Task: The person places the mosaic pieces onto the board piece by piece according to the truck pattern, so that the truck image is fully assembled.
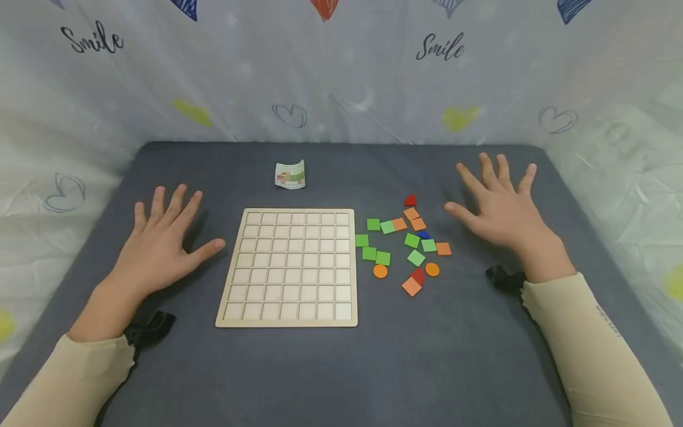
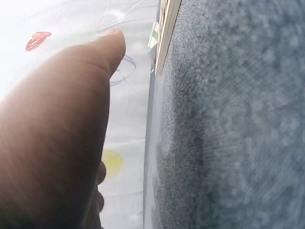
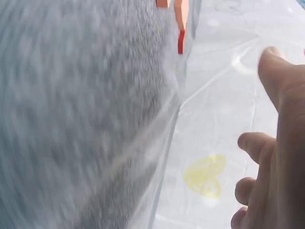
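My left hand [image 1: 160,246] is spread flat with its palm down, left of a pale wooden grid board [image 1: 286,322]; its thumb points toward the board's left edge. On the other side, my right hand [image 1: 501,207] has its fingers spread wide, to the right of a scatter of small flat tiles. Among these are green squares [image 1: 412,240], orange squares [image 1: 411,287], orange discs [image 1: 380,271], red pieces [image 1: 410,200] and a blue piece [image 1: 423,235]. Neither hand holds anything. The board's square cells contain no tiles.
A small curled picture card [image 1: 290,175] lies behind the board, showing an orange and green figure on a grid. The dark grey table [image 1: 320,379] ends at a white printed curtain [image 1: 363,77] at the back. Black wrist straps [image 1: 152,329] sit at both sleeves.
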The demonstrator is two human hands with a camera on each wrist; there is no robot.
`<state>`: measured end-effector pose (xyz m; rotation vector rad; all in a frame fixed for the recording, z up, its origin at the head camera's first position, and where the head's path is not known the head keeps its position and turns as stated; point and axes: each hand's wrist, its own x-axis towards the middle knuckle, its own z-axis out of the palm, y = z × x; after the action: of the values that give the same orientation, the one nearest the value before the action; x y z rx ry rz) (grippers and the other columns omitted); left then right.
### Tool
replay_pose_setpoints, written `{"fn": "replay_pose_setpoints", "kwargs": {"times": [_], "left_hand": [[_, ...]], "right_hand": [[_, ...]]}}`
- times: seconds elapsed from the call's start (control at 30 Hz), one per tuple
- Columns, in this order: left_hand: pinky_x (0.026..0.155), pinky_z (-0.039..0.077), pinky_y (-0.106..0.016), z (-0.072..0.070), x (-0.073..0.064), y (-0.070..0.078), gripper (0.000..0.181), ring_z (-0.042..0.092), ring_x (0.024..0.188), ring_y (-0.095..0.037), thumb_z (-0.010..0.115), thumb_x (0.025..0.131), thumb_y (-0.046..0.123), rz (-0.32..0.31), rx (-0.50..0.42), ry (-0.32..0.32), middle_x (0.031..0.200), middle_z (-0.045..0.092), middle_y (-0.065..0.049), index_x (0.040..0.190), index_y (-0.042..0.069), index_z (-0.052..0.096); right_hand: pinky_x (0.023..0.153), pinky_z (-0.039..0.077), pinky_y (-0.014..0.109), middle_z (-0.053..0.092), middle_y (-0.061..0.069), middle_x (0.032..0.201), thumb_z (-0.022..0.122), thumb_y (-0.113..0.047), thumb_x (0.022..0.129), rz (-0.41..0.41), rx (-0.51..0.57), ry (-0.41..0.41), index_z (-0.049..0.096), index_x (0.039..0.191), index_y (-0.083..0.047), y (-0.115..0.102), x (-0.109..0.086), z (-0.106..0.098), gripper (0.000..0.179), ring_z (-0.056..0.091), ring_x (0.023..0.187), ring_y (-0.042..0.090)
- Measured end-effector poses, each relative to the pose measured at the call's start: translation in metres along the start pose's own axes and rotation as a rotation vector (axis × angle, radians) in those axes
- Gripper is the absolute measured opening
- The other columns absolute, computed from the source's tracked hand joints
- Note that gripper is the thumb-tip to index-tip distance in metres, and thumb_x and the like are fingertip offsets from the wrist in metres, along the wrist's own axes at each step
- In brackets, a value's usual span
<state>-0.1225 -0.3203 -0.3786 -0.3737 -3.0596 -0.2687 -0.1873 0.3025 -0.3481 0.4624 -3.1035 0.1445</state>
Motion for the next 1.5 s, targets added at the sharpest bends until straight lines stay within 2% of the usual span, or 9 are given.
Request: {"fn": "replay_pose_setpoints", "kwargs": {"times": [0.17,0.3,0.37,0.43,0.6,0.8,0.93,1.13,1.5], "left_hand": [[0.132,-0.003,-0.070,0.001,-0.001,0.005,0.108,-0.001,0.166,-0.049,0.061,0.103,0.072,-0.014,-0.085,-0.077,0.181,0.005,-0.024,0.177,0.010,0.013],[0.126,0.017,-0.078,0.000,-0.003,0.016,0.104,0.014,0.162,-0.056,0.060,0.103,0.073,-0.037,-0.164,-0.136,0.179,0.019,-0.024,0.177,0.011,0.019],[0.121,0.026,-0.081,0.000,-0.004,0.021,0.101,0.022,0.159,-0.058,0.061,0.103,0.072,-0.040,-0.183,-0.137,0.177,0.027,-0.024,0.175,0.011,0.026],[0.116,0.034,-0.081,0.001,-0.006,0.024,0.095,0.031,0.156,-0.057,0.062,0.104,0.070,-0.030,-0.198,-0.120,0.173,0.035,-0.025,0.173,0.010,0.034],[0.116,0.043,-0.070,0.007,-0.006,0.029,0.072,0.047,0.150,-0.047,0.072,0.104,0.056,0.033,-0.293,-0.048,0.162,0.052,-0.023,0.159,0.010,0.057],[0.115,0.045,-0.069,0.014,-0.006,0.027,0.058,0.049,0.149,-0.045,0.082,0.101,0.038,0.141,-0.357,0.008,0.159,0.056,-0.018,0.151,0.012,0.065],[0.113,0.045,-0.070,0.018,-0.005,0.024,0.055,0.049,0.148,-0.046,0.084,0.100,0.030,0.198,-0.398,0.007,0.161,0.054,-0.016,0.150,0.014,0.066],[0.117,0.041,-0.067,0.022,-0.001,0.017,0.060,0.043,0.155,-0.038,0.089,0.096,0.031,0.211,-0.502,-0.049,0.167,0.050,-0.003,0.151,0.022,0.066],[0.124,0.014,-0.082,0.016,0.000,0.009,0.107,-0.001,0.166,-0.049,0.101,0.077,0.046,0.206,-0.559,-0.283,0.180,0.024,0.004,0.166,0.023,0.048]], "right_hand": [[0.122,-0.024,0.076,0.022,0.028,0.177,0.052,-0.076,0.105,-0.059,0.011,0.025,0.032,0.174,-0.014,-0.019,0.001,0.005,0.095,0.014,0.164,0.052],[0.130,0.019,0.071,0.061,0.021,0.154,0.066,-0.059,0.106,-0.150,0.121,0.088,0.061,0.156,-0.007,-0.040,0.000,0.010,0.073,0.056,0.143,0.043],[0.116,0.047,0.062,0.074,0.014,0.136,0.071,-0.049,0.106,-0.188,0.211,0.105,0.072,0.144,-0.008,-0.053,-0.002,0.013,0.056,0.069,0.124,0.035],[0.092,0.060,0.053,0.079,0.006,0.124,0.074,-0.040,0.106,-0.217,0.313,0.114,0.078,0.134,-0.010,-0.064,-0.004,0.017,0.041,0.073,0.106,0.026],[0.071,0.054,0.038,0.072,-0.008,0.107,0.077,-0.017,0.100,-0.308,0.480,0.074,0.081,0.110,-0.017,-0.088,-0.012,0.026,0.011,0.062,0.084,0.015],[0.084,0.057,0.041,0.074,-0.010,0.114,0.078,-0.017,0.092,-0.393,0.442,-0.014,0.080,0.114,-0.019,-0.107,-0.015,0.034,0.023,0.066,0.097,0.012],[0.079,0.056,0.037,0.072,-0.012,0.111,0.080,-0.016,0.090,-0.434,0.415,-0.035,0.080,0.117,-0.019,-0.112,-0.015,0.040,0.028,0.064,0.095,0.010],[0.072,0.054,0.033,0.070,-0.011,0.109,0.080,-0.013,0.089,-0.484,0.417,-0.005,0.081,0.116,-0.018,-0.115,-0.016,0.047,0.028,0.061,0.090,0.008],[0.075,0.054,0.034,0.073,-0.009,0.105,0.080,-0.012,0.089,-0.502,0.430,0.078,0.083,0.111,-0.017,-0.116,-0.015,0.055,0.023,0.062,0.088,0.009]]}}
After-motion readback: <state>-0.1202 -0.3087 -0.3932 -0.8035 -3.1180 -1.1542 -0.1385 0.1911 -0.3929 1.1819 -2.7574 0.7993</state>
